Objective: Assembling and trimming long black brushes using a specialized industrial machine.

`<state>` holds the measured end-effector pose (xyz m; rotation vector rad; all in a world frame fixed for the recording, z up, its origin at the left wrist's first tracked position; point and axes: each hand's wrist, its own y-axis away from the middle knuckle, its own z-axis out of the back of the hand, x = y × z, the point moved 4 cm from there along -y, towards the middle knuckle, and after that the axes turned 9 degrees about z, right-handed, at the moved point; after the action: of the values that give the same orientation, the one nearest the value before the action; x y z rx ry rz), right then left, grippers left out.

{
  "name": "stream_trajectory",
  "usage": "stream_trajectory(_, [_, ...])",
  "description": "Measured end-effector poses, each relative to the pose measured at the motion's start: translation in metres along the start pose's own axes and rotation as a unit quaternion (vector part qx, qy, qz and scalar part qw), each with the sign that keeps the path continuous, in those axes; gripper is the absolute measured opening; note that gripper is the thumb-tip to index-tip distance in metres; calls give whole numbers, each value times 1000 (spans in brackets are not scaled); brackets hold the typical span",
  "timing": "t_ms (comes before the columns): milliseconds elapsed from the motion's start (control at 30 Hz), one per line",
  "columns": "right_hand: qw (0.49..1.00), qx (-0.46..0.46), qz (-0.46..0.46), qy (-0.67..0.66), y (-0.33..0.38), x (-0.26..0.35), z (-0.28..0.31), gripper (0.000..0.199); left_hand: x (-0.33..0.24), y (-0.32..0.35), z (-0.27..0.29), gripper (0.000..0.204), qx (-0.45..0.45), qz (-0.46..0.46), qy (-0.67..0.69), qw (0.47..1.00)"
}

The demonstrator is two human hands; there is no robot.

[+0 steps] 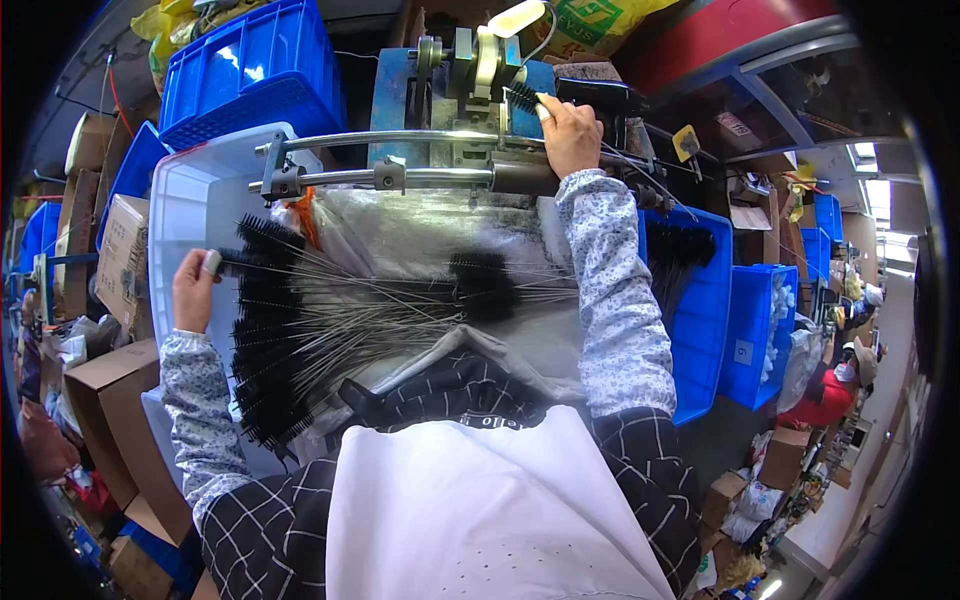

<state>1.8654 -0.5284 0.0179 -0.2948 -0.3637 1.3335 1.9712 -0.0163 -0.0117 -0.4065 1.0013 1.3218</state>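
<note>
My right hand (572,135) is closed on a black bristle brush (522,97), held at the machine (462,85) just right of its pale wheel (486,62). At the left, my left hand (193,290) pinches the bristle tip of another wire-stemmed brush (232,264). That brush lies at the edge of a fanned pile of black wire brushes (268,350), whose thin metal stems point right. A smaller bunch of brushes (482,285), with stems running the other way, rests on the plastic-covered surface in front of me.
Two steel rods (420,138) cross in front of the machine. A white tub (175,215) stands at the left below a blue crate (250,80). On the right, a blue bin (700,330) holds more black brushes (680,245). An open cardboard box (125,400) sits lower left; a person in red (825,385) is far right.
</note>
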Motion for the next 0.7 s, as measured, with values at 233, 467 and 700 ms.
stream_trajectory(233, [1000, 1, -12, 11, 1, 0, -1, 21, -31, 13, 86, 19, -256, -179, -1, 950])
stream_trajectory(467, [998, -1, 29, 47, -8, -8, -15, 26, -72, 39, 123, 25, -292, -204, 153, 922])
stream_trajectory(700, [999, 3, 31, 23, -9, -20, -16, 34, -96, 37, 91, 27, -206, -200, 264, 921])
